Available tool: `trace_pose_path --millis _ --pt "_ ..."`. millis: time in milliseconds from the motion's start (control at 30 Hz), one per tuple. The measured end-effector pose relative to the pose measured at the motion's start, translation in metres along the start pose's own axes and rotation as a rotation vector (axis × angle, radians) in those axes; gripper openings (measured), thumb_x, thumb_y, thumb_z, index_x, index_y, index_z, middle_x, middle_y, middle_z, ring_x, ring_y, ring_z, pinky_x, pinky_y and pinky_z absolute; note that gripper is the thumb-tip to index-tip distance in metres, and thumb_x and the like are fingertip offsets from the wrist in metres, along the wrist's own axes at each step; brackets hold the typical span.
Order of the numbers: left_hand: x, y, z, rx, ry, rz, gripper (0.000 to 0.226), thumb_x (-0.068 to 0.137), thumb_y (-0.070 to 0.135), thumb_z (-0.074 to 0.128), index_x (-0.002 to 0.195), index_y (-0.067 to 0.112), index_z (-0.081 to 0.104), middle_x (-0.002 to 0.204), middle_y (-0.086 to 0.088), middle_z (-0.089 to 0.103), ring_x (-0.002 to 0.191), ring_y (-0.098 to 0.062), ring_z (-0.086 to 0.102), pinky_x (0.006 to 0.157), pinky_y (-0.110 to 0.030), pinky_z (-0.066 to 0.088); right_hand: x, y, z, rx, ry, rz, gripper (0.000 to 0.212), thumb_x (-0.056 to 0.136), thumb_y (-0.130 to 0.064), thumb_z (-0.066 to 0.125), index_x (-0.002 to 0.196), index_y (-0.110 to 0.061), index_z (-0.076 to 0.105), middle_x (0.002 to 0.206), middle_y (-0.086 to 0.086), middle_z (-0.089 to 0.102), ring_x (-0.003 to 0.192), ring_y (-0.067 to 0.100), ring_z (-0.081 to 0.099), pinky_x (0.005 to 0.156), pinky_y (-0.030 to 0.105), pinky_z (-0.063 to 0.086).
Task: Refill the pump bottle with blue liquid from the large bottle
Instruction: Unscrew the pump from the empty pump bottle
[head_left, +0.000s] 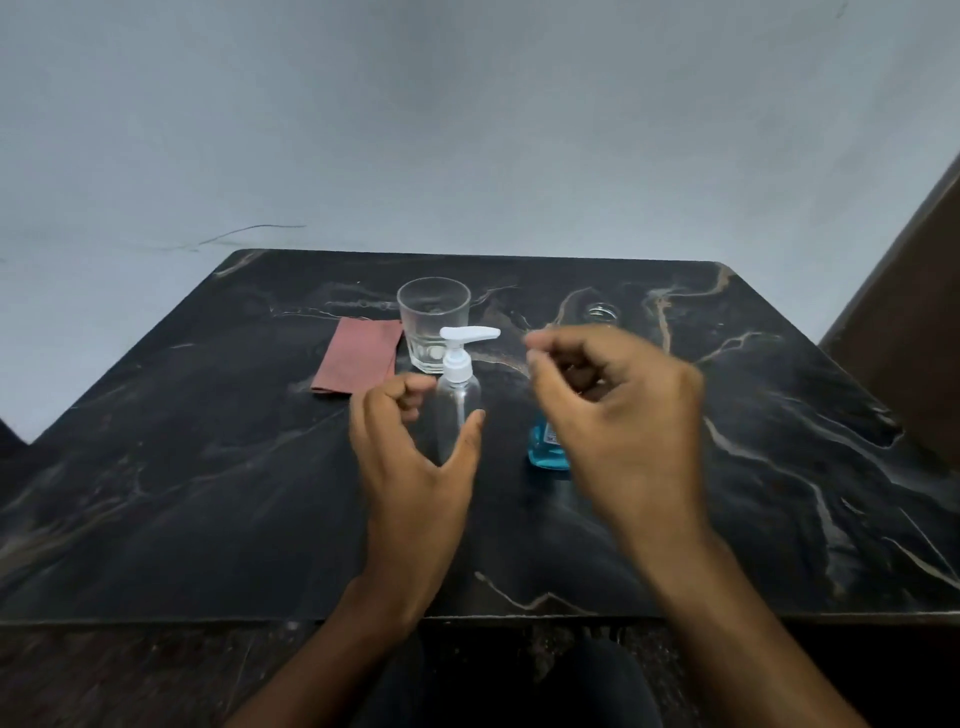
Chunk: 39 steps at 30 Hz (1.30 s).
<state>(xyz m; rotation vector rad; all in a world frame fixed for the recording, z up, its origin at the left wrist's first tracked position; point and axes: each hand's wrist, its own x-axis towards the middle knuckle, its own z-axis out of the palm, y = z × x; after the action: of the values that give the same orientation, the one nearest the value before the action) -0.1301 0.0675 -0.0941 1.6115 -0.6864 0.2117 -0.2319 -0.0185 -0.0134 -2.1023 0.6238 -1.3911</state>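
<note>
My left hand (410, 457) curves wide around the clear pump bottle (457, 410) at the frame's centre, thumb beside its right wall; whether I touch it I cannot tell. My right hand (618, 410), blurred, hangs just right of centre with fingers loosely curled, holding nothing. It covers most of the large bottle (545, 452), whose blue base shows below my palm. Higher up stand a glass (434, 322) and a reddish cloth (358, 364) on the dark marble table (182, 467).

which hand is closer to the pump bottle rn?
Left. The left hand cups around the pump bottle, whether touching is unclear. The right hand hovers off to its right, in front of the blue bottle.
</note>
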Motion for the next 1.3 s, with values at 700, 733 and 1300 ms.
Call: trace_pose_path --millis 700,733,1300 --pt "0.025 -0.012 0.002 -0.144 -0.221 -0.135 0.032 0.068 0.037 0.071 0.099 0.046 0.073 0.094 0.025 0.076 0.09 0.007 0.072 0.08 -0.023 0.061 0.004 0.007 0.068 -0.09 -0.192 0.214 0.01 0.081 -0.021 0.077 0.089 -0.022 0.072 0.088 -0.006 0.058 0.075 0.003 0.056 0.066 0.01 0.041" --pt "0.025 -0.012 0.003 -0.15 -0.215 -0.146 0.03 0.066 0.045 0.068 0.095 0.05 0.072 0.092 0.026 0.076 0.089 0.007 0.072 0.08 -0.024 0.061 0.003 0.007 0.069 -0.081 -0.185 0.229 0.022 0.08 -0.023 0.08 0.1 -0.021 0.071 0.092 -0.006 0.06 0.078 0.004 0.057 0.069 0.012 0.043" --pt "0.026 -0.021 0.005 -0.139 -0.206 -0.113 0.037 0.067 0.055 0.078 0.104 0.052 0.071 0.097 0.022 0.077 0.092 0.005 0.073 0.079 -0.016 0.058 0.017 -0.007 0.053 -0.031 -0.135 0.057 0.016 0.081 -0.013 0.083 0.096 -0.011 0.077 0.087 0.0 0.067 0.073 0.011 0.063 0.07 0.025 0.054"
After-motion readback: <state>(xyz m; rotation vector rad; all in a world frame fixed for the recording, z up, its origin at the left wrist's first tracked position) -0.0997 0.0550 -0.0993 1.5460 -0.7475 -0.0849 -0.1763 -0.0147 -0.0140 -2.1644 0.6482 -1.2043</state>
